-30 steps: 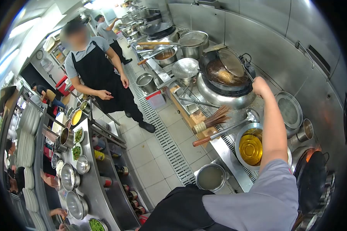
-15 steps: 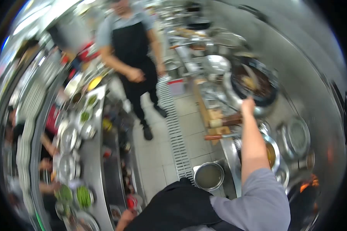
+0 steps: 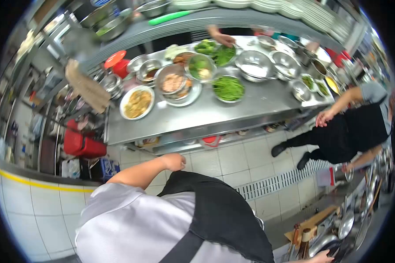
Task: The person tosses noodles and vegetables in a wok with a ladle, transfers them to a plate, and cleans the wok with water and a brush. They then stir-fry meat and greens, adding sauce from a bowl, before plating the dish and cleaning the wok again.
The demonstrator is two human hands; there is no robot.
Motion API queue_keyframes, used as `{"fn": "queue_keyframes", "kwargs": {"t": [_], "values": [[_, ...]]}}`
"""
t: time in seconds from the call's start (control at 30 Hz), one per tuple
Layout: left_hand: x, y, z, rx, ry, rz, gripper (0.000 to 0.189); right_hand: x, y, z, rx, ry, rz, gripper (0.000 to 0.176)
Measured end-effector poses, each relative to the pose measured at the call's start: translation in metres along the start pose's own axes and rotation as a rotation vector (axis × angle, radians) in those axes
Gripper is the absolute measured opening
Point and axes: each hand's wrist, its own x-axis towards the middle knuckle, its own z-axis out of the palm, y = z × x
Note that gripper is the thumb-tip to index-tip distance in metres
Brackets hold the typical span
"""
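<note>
- The single camera sat on the person's head, and its fisheye lens bent the scene into a dark-rimmed circle.
- It looked steeply down over the person's own shoulder [image 3: 131, 219], black apron [image 3: 224, 219] and left hand [image 3: 176, 161], which lay nearest, low in the frame.
- Beyond a tiled floor [image 3: 232, 158] it faced the steel counter [image 3: 197, 116], which stood at middle distance across the top.
- The stove line [image 3: 338, 228] showed only at the lower right edge.

1 steel counter [image 3: 250, 109], 1 yellow-food plate [image 3: 137, 103], 1 co-worker [image 3: 355, 127].
</note>
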Motion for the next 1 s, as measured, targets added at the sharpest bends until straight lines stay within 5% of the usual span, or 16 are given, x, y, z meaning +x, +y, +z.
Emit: {"fn": "queue_keyframes", "kwargs": {"t": [0.07,0.17,0.23,0.3,0.47,0.57,0.73,0.83,1.0], "values": [[-0.015,-0.023,-0.001,-0.060,0.003,-0.001,0.038,-0.035,-0.044,-0.006,0.187,0.132,-0.335,0.066],[-0.036,-0.061,-0.012,-0.182,0.018,0.035,0.037,-0.106,-0.099,0.020,0.343,-0.107,-0.518,0.067],[-0.050,-0.088,-0.026,-0.252,0.133,0.159,0.036,-0.168,-0.132,0.004,0.599,-0.541,-0.477,0.062],[-0.064,-0.118,-0.038,-0.309,0.177,0.165,0.034,-0.244,-0.159,-0.025,0.422,-0.567,-0.516,0.061],[-0.100,-0.197,-0.084,-0.798,0.400,0.133,0.025,-0.394,-0.212,-0.101,0.483,-1.126,-0.335,0.058],[-0.100,-0.255,-0.131,-0.739,0.750,-0.079,0.022,-0.442,-0.229,-0.135,0.371,-1.152,-0.546,0.059],[-0.096,-0.283,-0.190,-0.443,0.943,-0.259,0.025,-0.480,-0.238,-0.163,0.314,-1.305,-0.562,0.053],[-0.058,-0.298,-0.197,-0.730,0.985,-0.128,0.028,-0.513,-0.266,-0.195,0.269,-1.477,-0.590,0.051],[-0.011,-0.309,-0.237,-0.577,1.098,-0.130,0.031,-0.557,-0.297,-0.157,0.310,-1.495,-0.876,0.047]]}}
